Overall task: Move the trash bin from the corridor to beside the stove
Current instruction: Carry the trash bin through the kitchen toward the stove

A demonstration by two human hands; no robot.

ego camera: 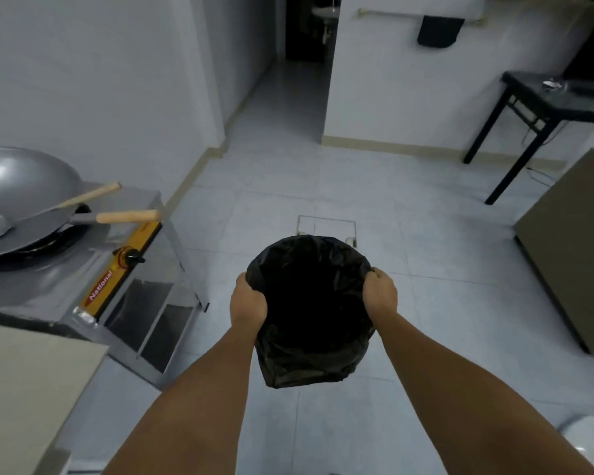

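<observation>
The trash bin (311, 313) is round and lined with a black plastic bag; it hangs above the tiled floor in the middle of the view. My left hand (247, 301) grips its left rim and my right hand (380, 293) grips its right rim. The stove (117, 269), a steel stand with a yellow front strip and a black knob, is to the left of the bin, about an arm's width away. A large grey wok (18, 197) with a wooden handle rests on the burner, a spatula lying in it.
The corridor (282, 108) opens straight ahead between white walls. A black table (549, 108) stands at the back right and a brown cabinet (576, 255) at the right. A beige counter (24, 389) is at the lower left. A floor hatch (326, 224) lies just beyond the bin.
</observation>
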